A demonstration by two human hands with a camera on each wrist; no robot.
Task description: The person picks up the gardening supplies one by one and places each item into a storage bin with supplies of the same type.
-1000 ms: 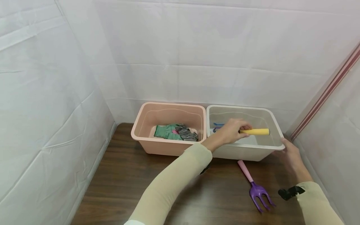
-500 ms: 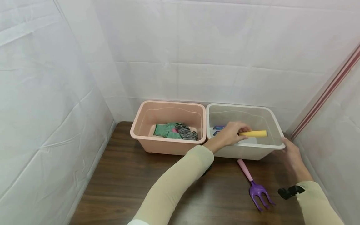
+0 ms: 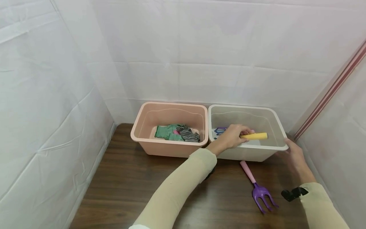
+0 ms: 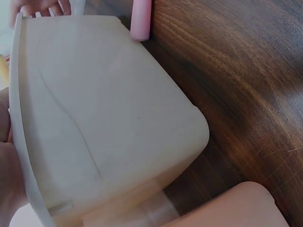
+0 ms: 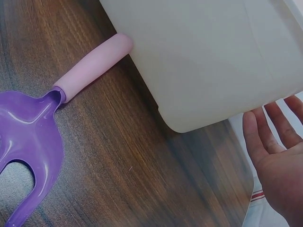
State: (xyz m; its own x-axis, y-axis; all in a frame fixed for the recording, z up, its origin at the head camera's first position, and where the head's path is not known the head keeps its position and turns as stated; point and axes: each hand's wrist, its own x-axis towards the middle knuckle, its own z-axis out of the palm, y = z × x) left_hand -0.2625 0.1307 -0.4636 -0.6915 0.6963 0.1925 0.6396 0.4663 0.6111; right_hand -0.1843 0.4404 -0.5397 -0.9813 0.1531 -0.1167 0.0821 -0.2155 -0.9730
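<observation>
My left hand (image 3: pixel 233 135) reaches into the pale grey bin (image 3: pixel 246 153) and grips a yellow handle (image 3: pixel 257 136) that points right. Blue and purple prong-like parts (image 3: pixel 220 130) show left of that hand, low in the bin; I cannot tell whether they belong to the yellow-handled tool. At the bin's right front corner is my right hand (image 3: pixel 295 156). In the right wrist view its fingers (image 5: pixel 279 125) reach out with their tips at the bin's end wall. A purple hand fork (image 3: pixel 260 192) with a pink handle lies on the table in front of the bin.
A pink bin (image 3: pixel 166 148) stands close against the grey bin's left side. It holds a green glove (image 3: pixel 168 133) and a grey striped glove (image 3: pixel 188 135). White sheeting (image 3: pixel 177 47) walls in the brown wooden table (image 3: pixel 123 184) behind and at both sides.
My left hand has shifted the yellow handle slightly left, and the blue and purple parts show at a different angle. The right hand stays at the bin's corner. The view has moved a little.
</observation>
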